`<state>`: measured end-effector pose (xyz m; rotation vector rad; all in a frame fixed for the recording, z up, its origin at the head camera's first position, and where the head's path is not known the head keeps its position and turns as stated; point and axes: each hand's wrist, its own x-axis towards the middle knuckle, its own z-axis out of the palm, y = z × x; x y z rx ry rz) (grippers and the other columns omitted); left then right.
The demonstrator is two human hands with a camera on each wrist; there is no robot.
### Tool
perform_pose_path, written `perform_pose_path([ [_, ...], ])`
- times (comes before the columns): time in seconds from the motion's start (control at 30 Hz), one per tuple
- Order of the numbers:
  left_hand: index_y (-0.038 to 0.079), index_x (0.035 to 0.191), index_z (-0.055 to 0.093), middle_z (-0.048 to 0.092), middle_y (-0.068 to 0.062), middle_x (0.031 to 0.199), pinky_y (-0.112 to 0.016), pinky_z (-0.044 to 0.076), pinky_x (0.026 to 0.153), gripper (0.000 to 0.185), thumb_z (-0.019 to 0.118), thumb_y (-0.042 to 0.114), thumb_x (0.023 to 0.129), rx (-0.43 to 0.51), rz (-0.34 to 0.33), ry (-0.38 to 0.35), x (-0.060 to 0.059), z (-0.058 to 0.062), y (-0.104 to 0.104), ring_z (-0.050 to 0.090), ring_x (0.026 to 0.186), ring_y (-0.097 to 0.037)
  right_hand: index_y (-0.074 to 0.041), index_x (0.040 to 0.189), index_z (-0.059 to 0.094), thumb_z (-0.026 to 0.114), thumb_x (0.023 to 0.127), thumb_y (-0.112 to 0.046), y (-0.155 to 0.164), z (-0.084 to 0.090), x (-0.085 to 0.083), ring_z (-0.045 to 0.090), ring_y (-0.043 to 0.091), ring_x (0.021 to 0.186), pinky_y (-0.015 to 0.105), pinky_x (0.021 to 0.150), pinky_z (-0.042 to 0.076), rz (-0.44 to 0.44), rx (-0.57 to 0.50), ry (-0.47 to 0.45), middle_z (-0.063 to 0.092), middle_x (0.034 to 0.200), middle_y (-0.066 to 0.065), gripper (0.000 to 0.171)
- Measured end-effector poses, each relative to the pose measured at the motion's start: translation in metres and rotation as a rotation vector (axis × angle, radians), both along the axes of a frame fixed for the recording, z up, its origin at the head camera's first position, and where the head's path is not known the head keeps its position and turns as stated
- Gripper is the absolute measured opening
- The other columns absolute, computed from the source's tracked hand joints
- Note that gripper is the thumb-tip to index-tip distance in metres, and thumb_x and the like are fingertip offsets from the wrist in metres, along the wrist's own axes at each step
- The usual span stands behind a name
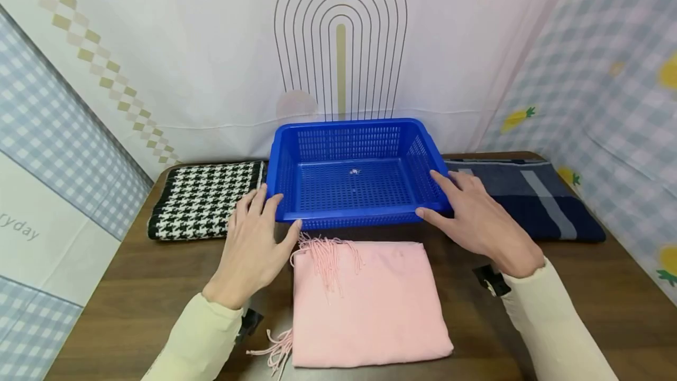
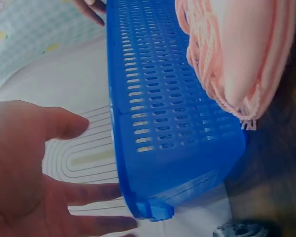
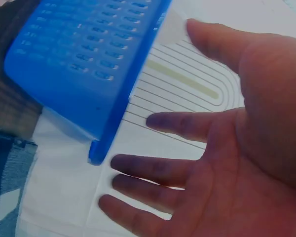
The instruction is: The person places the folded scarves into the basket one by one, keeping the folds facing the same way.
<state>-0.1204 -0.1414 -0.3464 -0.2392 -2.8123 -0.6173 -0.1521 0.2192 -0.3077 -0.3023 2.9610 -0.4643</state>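
A blue plastic basket with slotted walls stands at the back middle of the table. My left hand is at its near left corner, fingers spread and fairly straight. At the near right corner is my right hand, its fingers also spread. In the right wrist view, the right hand shows an empty palm with the fingertips apart from the basket rim. The left wrist view puts the left fingertips close to the rim; contact is unclear. A folded pink scarf with fringe lies in front of the basket.
A folded black-and-white houndstooth scarf lies left of the basket. On the right is a folded navy and grey striped scarf. Patterned cloth hangs behind the wooden table. A small whitish mark shows on the basket floor.
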Motion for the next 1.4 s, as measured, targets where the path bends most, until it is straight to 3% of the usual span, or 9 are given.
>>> perform_pose_path([
  [0.13,0.002,0.127,0.061,0.054,-0.022,0.131,-0.053,0.039,0.095,0.051,0.065,0.042,0.096,0.024,0.026,0.054,0.004,0.003,0.002,0.043,0.122,-0.039,-0.009,0.158,0.035,0.051,0.095,-0.07,0.0,0.005,0.005,0.029,0.047,0.144,0.07,0.103,0.042,-0.02,0.006,-0.01,0.032,0.157,0.029,0.09],
  [0.23,0.006,0.11,0.063,0.058,-0.014,0.104,-0.045,0.042,0.082,0.035,0.068,0.037,0.095,0.034,0.047,0.055,0.009,0.009,0.004,0.049,0.102,-0.033,-0.008,0.141,0.051,0.055,0.095,-0.067,0.001,0.009,0.009,0.042,0.041,0.125,0.054,0.081,0.053,-0.023,0.012,0.004,0.044,0.14,0.025,0.075],
  [0.33,0.012,0.093,0.063,0.059,-0.004,0.081,-0.036,0.044,0.067,0.024,0.068,0.035,0.096,0.04,0.034,0.001,0.014,0.016,0.005,0.054,0.078,-0.023,-0.01,0.121,0.059,0.06,0.096,-0.061,0.0,0.013,0.013,0.045,0.032,0.104,0.037,0.064,0.046,-0.019,0.024,0.02,0.049,0.118,0.016,0.057],
  [0.43,0.017,0.083,0.063,0.057,0.004,0.067,-0.03,0.043,0.056,0.025,0.067,0.037,0.098,0.042,0.0,-0.091,0.019,0.022,0.006,0.053,0.063,-0.013,-0.011,0.104,0.059,0.063,0.097,-0.054,-0.001,0.014,0.015,0.049,0.024,0.085,0.031,0.059,0.039,0.016,0.034,-0.004,0.052,0.096,0.009,0.044],
  [0.6,0.017,0.08,0.064,0.056,0.006,0.063,-0.029,0.042,0.053,0.033,0.064,0.044,0.099,0.029,-0.029,-0.232,0.023,0.025,0.008,0.053,0.058,-0.01,-0.013,0.094,0.058,0.064,0.099,-0.047,-0.005,0.011,0.016,0.048,0.015,0.062,0.031,0.056,0.037,0.083,0.008,-0.107,0.05,0.073,0.0,0.035],
  [0.9,0.017,0.076,0.065,0.05,0.006,0.06,-0.029,0.041,0.053,0.037,0.064,0.046,0.098,0.034,-0.075,-0.332,0.018,0.017,0.006,0.051,0.057,-0.011,-0.012,0.098,0.061,0.063,0.099,-0.048,-0.007,0.001,0.012,0.046,0.013,0.058,0.03,0.055,0.038,0.121,-0.022,-0.255,0.049,0.07,-0.001,0.037],
  [1.13,0.018,0.055,0.037,0.024,0.008,0.053,-0.027,0.021,0.047,0.06,0.062,0.051,0.098,0.001,-0.094,-0.478,0.02,0.003,0.008,0.025,0.049,-0.009,-0.012,0.086,0.063,0.071,0.092,-0.051,-0.011,-0.011,0.012,0.046,0.013,0.061,0.029,0.056,0.036,0.096,0.037,-0.361,0.048,0.068,-0.003,0.04],
  [1.27,0.019,0.053,0.039,0.03,0.007,0.053,-0.029,0.03,0.046,0.06,0.065,0.053,0.095,-0.025,-0.077,-0.524,0.022,-0.006,0.012,0.036,0.049,-0.012,-0.012,0.076,0.061,0.076,0.088,-0.049,-0.017,-0.02,0.012,0.041,0.012,0.056,0.028,0.054,0.032,0.065,0.082,-0.407,0.04,0.061,-0.004,0.041],
  [1.4,0.018,0.054,0.044,0.036,0.004,0.055,-0.031,0.035,0.048,0.058,0.069,0.053,0.093,-0.042,-0.051,-0.534,0.023,-0.01,0.015,0.044,0.051,-0.015,-0.012,0.077,0.061,0.078,0.087,-0.048,-0.021,-0.027,0.011,0.044,0.013,0.057,0.028,0.055,0.033,0.068,0.099,-0.427,0.043,0.063,-0.003,0.041],
])
